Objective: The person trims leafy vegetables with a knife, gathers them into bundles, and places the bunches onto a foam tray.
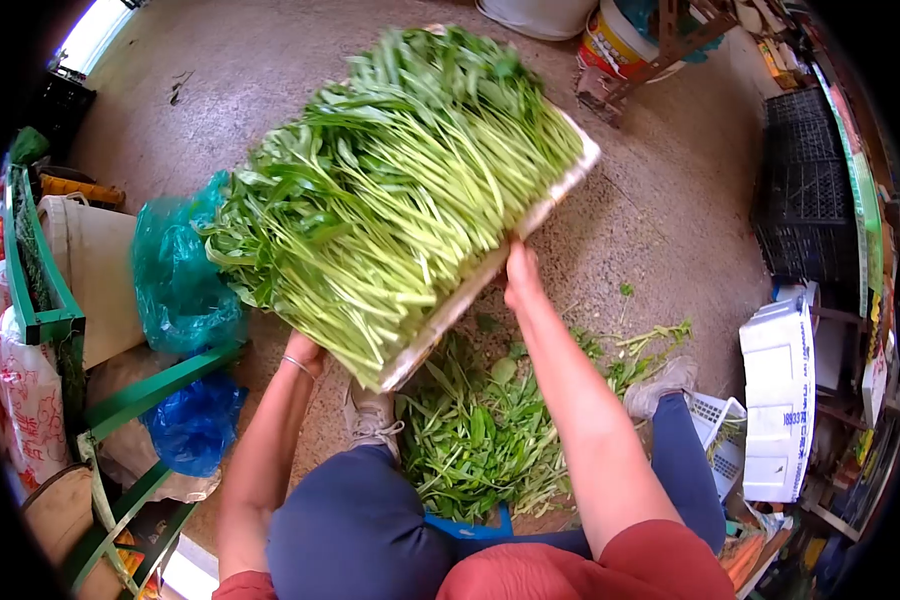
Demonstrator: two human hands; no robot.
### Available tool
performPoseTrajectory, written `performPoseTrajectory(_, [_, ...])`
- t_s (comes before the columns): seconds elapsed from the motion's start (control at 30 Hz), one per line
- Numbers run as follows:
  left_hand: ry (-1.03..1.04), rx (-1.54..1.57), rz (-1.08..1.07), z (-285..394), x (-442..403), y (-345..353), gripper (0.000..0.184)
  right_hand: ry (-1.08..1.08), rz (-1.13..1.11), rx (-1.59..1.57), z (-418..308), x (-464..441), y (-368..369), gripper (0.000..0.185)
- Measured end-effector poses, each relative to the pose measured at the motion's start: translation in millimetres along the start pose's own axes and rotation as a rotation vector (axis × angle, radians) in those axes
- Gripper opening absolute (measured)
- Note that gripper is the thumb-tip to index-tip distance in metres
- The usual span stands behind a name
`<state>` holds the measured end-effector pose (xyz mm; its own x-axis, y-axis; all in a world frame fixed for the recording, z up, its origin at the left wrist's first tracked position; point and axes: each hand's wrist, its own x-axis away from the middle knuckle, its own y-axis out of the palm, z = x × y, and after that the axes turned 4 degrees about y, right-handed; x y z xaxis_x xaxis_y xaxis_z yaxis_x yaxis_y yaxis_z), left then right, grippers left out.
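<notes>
A white foam box (pixel 590 152), tilted and heaped with long-stemmed leafy greens (pixel 390 200), is held up in front of me over the floor. My left hand (pixel 303 352) grips its near left end, with the fingers mostly hidden beneath the greens. Under the near long side, my right hand (pixel 519 276) is closed on the box's edge, and its fingertips are out of sight below. Between my feet lies a loose pile of leaves and stems (pixel 490 425) on the floor.
To the left are a green metal frame (pixel 160 390), a teal plastic bag (pixel 182 270), a blue bag (pixel 198 420) and a pale bin (pixel 90 270). Black crates (pixel 808 185) and another white foam box (pixel 776 400) stand at right. A paint bucket (pixel 615 45) is at the back.
</notes>
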<state>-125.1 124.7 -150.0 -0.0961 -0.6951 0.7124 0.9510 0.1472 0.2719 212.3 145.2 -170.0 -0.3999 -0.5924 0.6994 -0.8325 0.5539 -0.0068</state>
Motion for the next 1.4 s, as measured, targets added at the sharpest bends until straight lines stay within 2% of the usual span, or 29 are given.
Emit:
performPoseTrajectory(0.07, [0.032,0.077,0.009,10,-6,15,0.038,-0.052,-0.241,-0.254,-23,-19,21,0.053])
performPoseTrajectory(0.13, [0.038,0.195,-0.025,5,-26,18,0.035,-0.082,-0.388,-0.151,-58,-14,37,0.052])
performPoseTrajectory(0.2, [0.004,0.253,-0.025,2,-42,22,0.034,-0.004,-0.418,-0.07,-81,-4,35,0.052])
performPoseTrajectory(0.3, [-0.026,0.233,0.081,-8,-65,20,0.032,0.116,-0.357,0.64,-108,24,3,0.052])
performPoseTrajectory(0.37, [-0.084,0.286,0.153,-17,-70,13,0.034,0.06,-0.373,0.903,-125,54,-53,0.049])
performPoseTrajectory(0.43, [-0.033,0.311,0.159,-25,-68,9,0.035,-0.346,-0.262,1.223,-101,59,-151,0.043])
performPoseTrajectory(0.53, [0.06,0.33,0.199,-21,-54,15,0.037,-0.176,-0.021,1.507,-100,135,-275,0.043])
performPoseTrajectory(0.57, [0.06,0.374,0.142,-24,-57,12,0.037,-0.186,-0.046,1.577,-100,165,-313,0.041])
performPoseTrajectory(0.63, [0.027,0.433,0.076,-28,-54,5,0.039,0.209,-0.054,1.539,-112,220,-356,0.047])
performPoseTrajectory(0.67, [-0.006,0.512,0.022,-37,-64,-8,0.035,0.242,0.033,1.381,-112,253,-366,0.044])
performPoseTrajectory(0.7, [-0.007,0.478,0.093,-29,-53,-3,0.03,0.512,0.159,1.175,-125,285,-343,0.042])
performPoseTrajectory(0.73, [-0.011,0.445,0.163,-25,-41,3,0.026,0.536,0.158,1.064,-127,308,-336,0.041])
performPoseTrajectory(0.8, [-0.057,0.324,0.145,-20,-27,0,0.019,0.333,0.122,0.834,-92,325,-376,0.042])
performPoseTrajectory(0.83, [-0.059,0.329,0.163,-23,-27,-2,0.022,0.326,0.118,0.834,-76,324,-389,0.042])
performPoseTrajectory(0.9, [-0.071,0.282,0.186,-20,-15,-2,0.026,0.086,0.111,0.795,-55,321,-406,0.041])
performPoseTrajectory(0.93, [-0.088,0.23,0.205,-19,-10,-4,0.029,0.077,0.107,0.8,-62,327,-392,0.041])
performPoseTrajectory(1.0, [-0.092,0.191,0.195,-18,4,-9,0.036,0.164,0.105,1.11,-80,332,-362,0.04])
performPoseTrajectory(1.07, [-0.021,0.067,0.183,-20,31,-10,0.034,0.194,0.108,1.122,-83,333,-350,0.039])
performPoseTrajectory(1.1, [0.003,0.022,0.108,-23,46,-15,0.046,0.222,0.115,1.128,-85,333,-346,0.038])
performPoseTrajectory(1.17, [-0.059,0.037,-0.038,-58,42,-48,0.04,0.185,0.125,1.032,-67,316,-382,0.038])
performPoseTrajectory(1.23, [0.435,-0.639,-0.3,-163,-36,-130,0.029,0.145,0.092,0.874,-63,316,-388,0.037])
performPoseTrajectory(1.27, [0.127,-0.195,-0.206,-148,20,-113,0.027,0.129,0.09,0.881,-62,320,-385,0.037])
performPoseTrajectory(1.3, [-0.018,0.043,-0.101,-134,61,-97,0.025,0.129,0.053,0.847,-63,326,-380,0.037])
performPoseTrajectory(1.33, [-0.046,0.102,-0.062,-126,89,-90,0.023,0.129,0.019,0.813,-66,334,-371,0.038])
performPoseTrajectory(1.37, [-0.044,0.103,-0.046,-117,113,-85,0.02,0.237,0.077,0.703,-75,353,-343,0.037])
performPoseTrajectory(1.4, [-0.031,0.088,-0.029,-101,138,-78,0.018,0.221,0.083,0.709,-77,363,-335,0.037])
